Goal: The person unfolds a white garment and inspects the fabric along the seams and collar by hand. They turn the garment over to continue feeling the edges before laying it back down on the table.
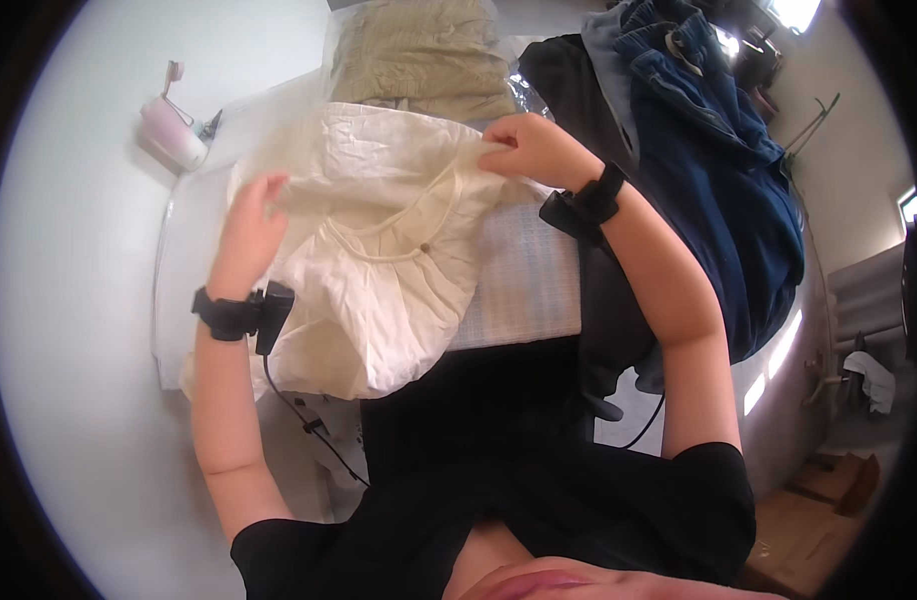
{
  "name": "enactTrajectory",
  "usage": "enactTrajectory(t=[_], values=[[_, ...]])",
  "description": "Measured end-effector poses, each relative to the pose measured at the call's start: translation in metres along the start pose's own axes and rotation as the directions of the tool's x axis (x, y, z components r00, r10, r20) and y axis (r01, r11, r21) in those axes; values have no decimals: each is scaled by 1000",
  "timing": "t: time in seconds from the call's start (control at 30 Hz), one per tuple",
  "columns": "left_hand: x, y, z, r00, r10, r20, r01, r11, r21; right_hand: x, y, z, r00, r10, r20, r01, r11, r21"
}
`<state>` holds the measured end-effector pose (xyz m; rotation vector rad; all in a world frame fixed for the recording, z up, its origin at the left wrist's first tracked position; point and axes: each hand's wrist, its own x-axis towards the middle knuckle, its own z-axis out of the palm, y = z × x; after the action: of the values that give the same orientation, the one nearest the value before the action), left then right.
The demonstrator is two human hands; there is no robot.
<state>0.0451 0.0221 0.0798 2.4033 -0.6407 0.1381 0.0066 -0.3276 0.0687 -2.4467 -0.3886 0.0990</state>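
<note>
A cream blouse [379, 320] with a rounded neckline and a small button lies spread and rumpled in front of me. My right hand [524, 150] has its fingers closed on the blouse's far right edge, beside the neckline. At the blouse's left side is my left hand [252, 235], with thumb and fingertips apart over the pale cloth. I see no fold of cloth clearly gripped there. Both wrists wear black straps with small boxes and cables. Under the blouse shows a light plaid surface [529, 285].
Beyond the blouse lies a folded khaki garment [419, 60] in clear plastic. Dark blue jeans [709, 190] and a dark grey garment [569, 90] are heaped at the right. A pinkish cup [174, 132] with a toothbrush stands at the far left, by the white wall.
</note>
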Motion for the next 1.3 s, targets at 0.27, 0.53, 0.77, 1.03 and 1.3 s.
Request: enactTrajectory(t=[0.27,0.53,0.77,1.03,1.3], values=[[41,95,70,937,198,289,131,568,-813,-9,-3,19,907,-49,-417,168,953,253],[42,66,129,885,188,427,358,312,-880,-12,-7,16,949,143,-281,38,833,552],[38,57,127,907,111,407,365,277,-889,-9,-9,15,944,267,-195,-95,783,614],[34,62,124,941,48,334,257,540,-802,-12,-22,22,869,-100,-484,176,978,113],[28,61,131,965,165,203,76,566,-821,-19,-30,31,883,-81,-463,104,994,23]])
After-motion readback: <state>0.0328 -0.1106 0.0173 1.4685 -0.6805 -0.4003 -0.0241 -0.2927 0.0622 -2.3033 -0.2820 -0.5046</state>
